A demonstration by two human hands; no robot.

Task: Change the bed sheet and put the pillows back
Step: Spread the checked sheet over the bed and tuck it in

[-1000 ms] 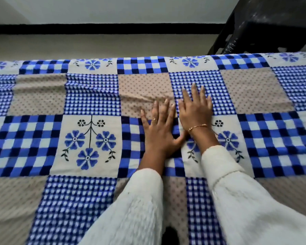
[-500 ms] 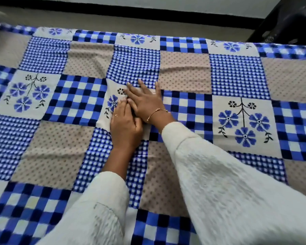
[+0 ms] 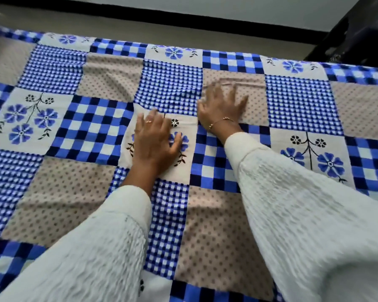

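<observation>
Bed [image 3: 52, 192] already covered by checked sheet [image 3: 92, 127]; left hand [image 3: 154, 138] and right hand [image 3: 223, 105] flat, fingers spread, pressing mid-sheet. Wrinkles left, no pillows visible yet.

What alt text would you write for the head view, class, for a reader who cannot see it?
Two hands press flat on a blue, white and beige patchwork bed sheet: left hand on a flower square, right hand, blurred, on a dotted beige square. Both arms wear white sleeves.

white textured knit sleeves [image 3: 303, 214], a gold bracelet [image 3: 219, 122] at the right wrist, a ring [image 3: 148, 121] on the left hand.
</observation>
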